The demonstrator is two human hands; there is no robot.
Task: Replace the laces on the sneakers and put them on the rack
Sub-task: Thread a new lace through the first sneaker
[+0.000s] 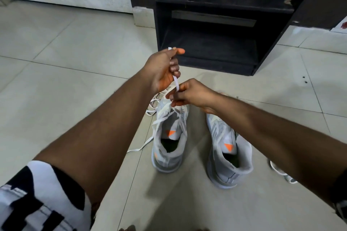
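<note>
Pulling the white lace [176,82] taut, left hand [163,70] pinching its tip and right hand [189,94] pinching it lower over the left sneaker [170,137], I'd keep it flat and untwisted, rack [206,24] waiting at 12 o'clock.

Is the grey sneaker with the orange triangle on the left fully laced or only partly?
Partly laced. The left grey sneaker has loose white lace pulled taut between left hand and right hand, ends trailing on the floor.
</note>
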